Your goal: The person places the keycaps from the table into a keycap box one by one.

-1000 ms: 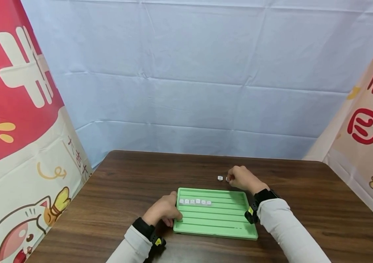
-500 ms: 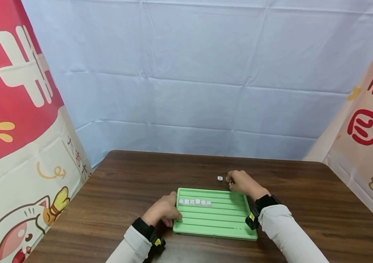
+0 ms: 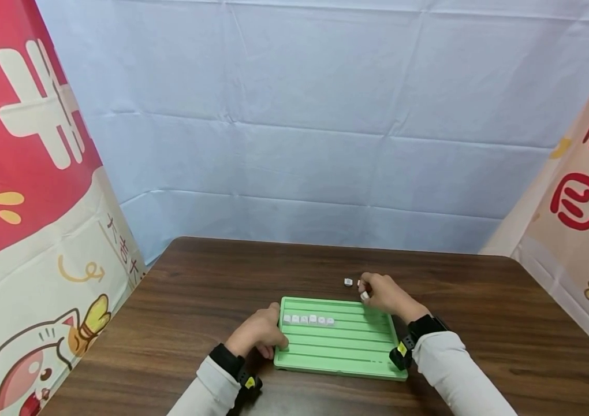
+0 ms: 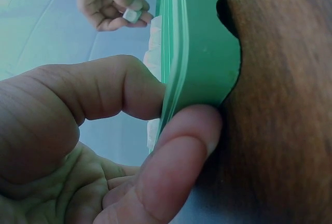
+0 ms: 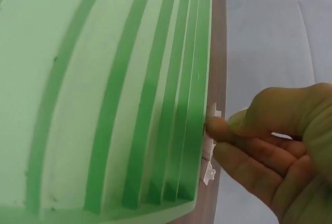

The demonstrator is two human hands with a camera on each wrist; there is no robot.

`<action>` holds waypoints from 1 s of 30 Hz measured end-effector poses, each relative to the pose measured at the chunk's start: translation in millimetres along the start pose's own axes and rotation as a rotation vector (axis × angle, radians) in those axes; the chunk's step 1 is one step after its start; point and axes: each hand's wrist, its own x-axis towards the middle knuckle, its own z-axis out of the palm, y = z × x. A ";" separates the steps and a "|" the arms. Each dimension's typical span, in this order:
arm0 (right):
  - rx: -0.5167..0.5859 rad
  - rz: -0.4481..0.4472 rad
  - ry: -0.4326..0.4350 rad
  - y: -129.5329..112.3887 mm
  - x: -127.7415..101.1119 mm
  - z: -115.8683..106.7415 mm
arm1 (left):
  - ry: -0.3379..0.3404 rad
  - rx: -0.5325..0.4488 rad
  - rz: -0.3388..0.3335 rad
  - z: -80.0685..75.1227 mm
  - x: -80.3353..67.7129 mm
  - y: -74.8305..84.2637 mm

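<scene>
I see a flat green plastic tray with long grooved rows [image 3: 341,346] lying on the dark brown wooden counter [image 3: 196,300], near the front edge. Contents: one line of small white square tiles [image 3: 308,319] sitting in the second groove from the far side, packed side by side from the left end; I count about six, lettering too small to read. The other grooves show bare green. Left hand [image 3: 258,334] is at the tray's left edge; the left wrist view shows its fingers [image 4: 129,86] and thumb clamped on the tray rim, one above and one below. Right hand [image 3: 385,293] is over the tray's far right corner, fingers curled together and pinching a single small white tile [image 3: 364,296]; the left wrist view also shows that tile [image 4: 132,15] held at the fingertips. The tile is above the tray's top edge, not seated in any groove. From the right wrist view the right hand's fingers [image 5: 249,151] sit just beside the tray's far rim. Two more loose white tiles on the counter just beyond the tray: one [image 3: 347,282] clear of the hand, the other [image 3: 359,283] partly hidden right against the knuckles. Both wrists carry black bands; sleeves are light grey. Pale blue cloth backdrop [image 3: 299,115] behind the counter, printed banners left and right.
</scene>
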 end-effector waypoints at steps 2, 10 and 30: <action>0.020 0.007 0.011 0.6 -0.7 0.2 | 0.000 0.000 -0.001 0.1 0.1 0.1; 0.056 0.006 0.033 -3.1 -4.1 2.2 | -0.003 -0.004 -0.011 0.0 0.0 0.9; 0.138 -0.077 0.042 0.3 -7.1 9.4 | -0.008 0.000 -0.008 0.3 1.8 0.6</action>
